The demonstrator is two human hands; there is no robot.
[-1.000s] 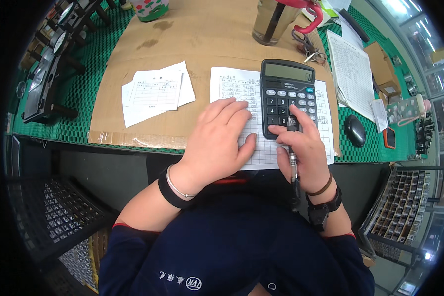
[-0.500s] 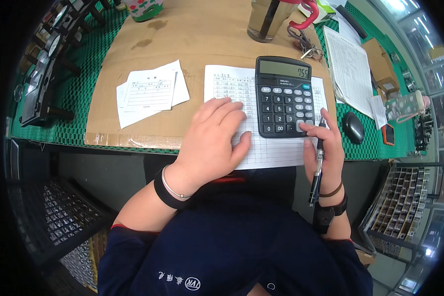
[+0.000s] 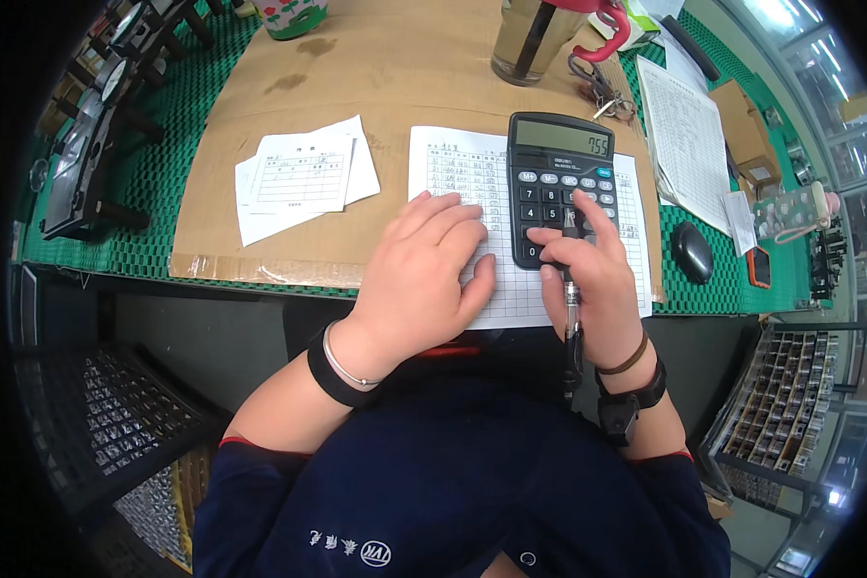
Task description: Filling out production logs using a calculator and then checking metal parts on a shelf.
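Observation:
My left hand (image 3: pixel 422 260) lies flat with its fingers loosely spread over the left side of a ruled, handwritten sheet (image 3: pixel 511 306). On that sheet rests a black desk calculator (image 3: pixel 539 151) with a grey display and several keys. Over the calculator's lower right keys is my right hand (image 3: pixel 597 279), a fingertip at the number keys. A dark pen (image 3: pixel 573 308) with a clear section is tucked in that hand, its rear end pointing toward me. The hand hides the lower right of the keypad.
Printed slips (image 3: pixel 303 173) lie stacked on the cardboard (image 3: pixel 385 67) at left. A drink cup (image 3: pixel 525 43) with a red handle and keys (image 3: pixel 607 96) stand behind. To the right are a black mouse (image 3: pixel 691 252), a stack of forms (image 3: pixel 684 144) and an orange-edged phone (image 3: pixel 759 267).
My right hand has moved left, from the calculator's right edge to over its number keys, carrying the pen. The left hand stays on the sheet. The view has shifted slightly.

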